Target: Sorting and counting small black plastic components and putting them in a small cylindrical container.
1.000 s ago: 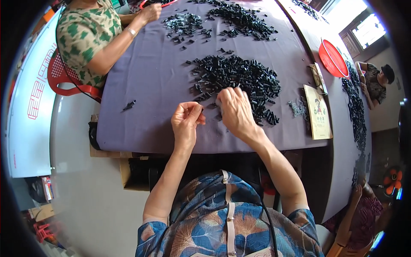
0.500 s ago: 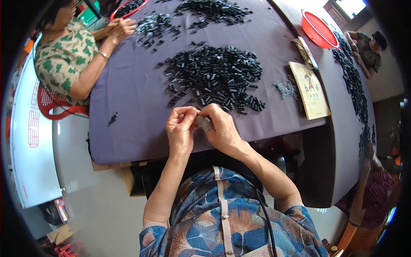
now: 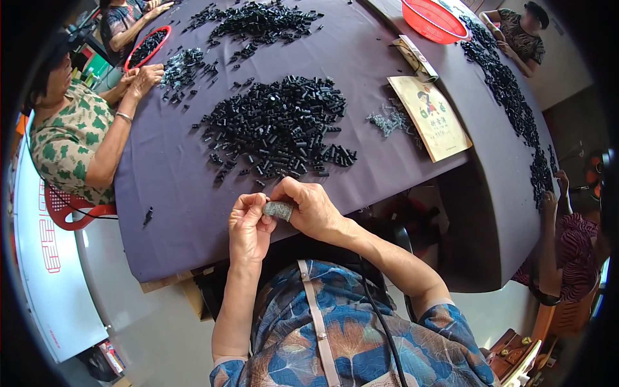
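Observation:
My left hand (image 3: 248,232) and my right hand (image 3: 312,208) meet just over the near edge of the table, fingertips pinched together. What they pinch is too small and too covered by the fingers to make out. A grey speckled band (image 3: 278,210) shows at the right hand's fingers, apparently wrapped round one of them. Just beyond the hands spreads a large heap of small black cylindrical parts (image 3: 277,122), with loose ones along its near side. To the heap's right lies a scatter of small clear pieces (image 3: 389,122).
A cream booklet (image 3: 431,121) and a rolled packet (image 3: 416,58) lie at right on the purple-grey tablecloth (image 3: 174,193). A red basket (image 3: 435,22) stands farther off. More black parts (image 3: 261,22) lie at the back. Co-workers sit left and right; one wears a leaf-print shirt (image 3: 71,138).
The view has swung, so the table and heap appear farther left. My hands stay pinched together; the grey band now shows more fully between them.

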### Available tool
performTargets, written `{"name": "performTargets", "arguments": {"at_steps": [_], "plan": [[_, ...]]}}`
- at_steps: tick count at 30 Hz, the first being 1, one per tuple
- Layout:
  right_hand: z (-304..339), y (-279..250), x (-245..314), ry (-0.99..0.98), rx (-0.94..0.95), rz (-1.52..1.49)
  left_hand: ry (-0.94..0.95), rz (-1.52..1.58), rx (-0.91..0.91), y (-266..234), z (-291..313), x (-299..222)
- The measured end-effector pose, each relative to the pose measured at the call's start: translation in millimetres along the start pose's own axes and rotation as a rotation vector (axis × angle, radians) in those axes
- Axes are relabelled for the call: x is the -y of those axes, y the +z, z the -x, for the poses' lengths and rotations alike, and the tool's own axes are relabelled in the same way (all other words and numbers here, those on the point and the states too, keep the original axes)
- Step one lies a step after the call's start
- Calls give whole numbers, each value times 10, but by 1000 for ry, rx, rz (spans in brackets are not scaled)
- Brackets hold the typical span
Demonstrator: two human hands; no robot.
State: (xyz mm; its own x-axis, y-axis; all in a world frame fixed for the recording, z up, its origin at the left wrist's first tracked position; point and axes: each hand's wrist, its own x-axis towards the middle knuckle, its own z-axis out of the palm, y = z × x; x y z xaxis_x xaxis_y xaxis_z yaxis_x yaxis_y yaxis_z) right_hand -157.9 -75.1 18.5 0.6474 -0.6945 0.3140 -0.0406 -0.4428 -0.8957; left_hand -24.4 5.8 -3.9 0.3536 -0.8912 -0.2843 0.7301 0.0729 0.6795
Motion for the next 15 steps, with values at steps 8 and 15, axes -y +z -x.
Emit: {"name": "performTargets", "arguments": {"at_steps": [8, 15], "plan": [[71, 11, 1, -40, -35, 47, -31, -29, -10, 37, 13, 36], [203, -182, 65, -142, 17, 293, 26, 87, 45, -154, -110, -211]]}}
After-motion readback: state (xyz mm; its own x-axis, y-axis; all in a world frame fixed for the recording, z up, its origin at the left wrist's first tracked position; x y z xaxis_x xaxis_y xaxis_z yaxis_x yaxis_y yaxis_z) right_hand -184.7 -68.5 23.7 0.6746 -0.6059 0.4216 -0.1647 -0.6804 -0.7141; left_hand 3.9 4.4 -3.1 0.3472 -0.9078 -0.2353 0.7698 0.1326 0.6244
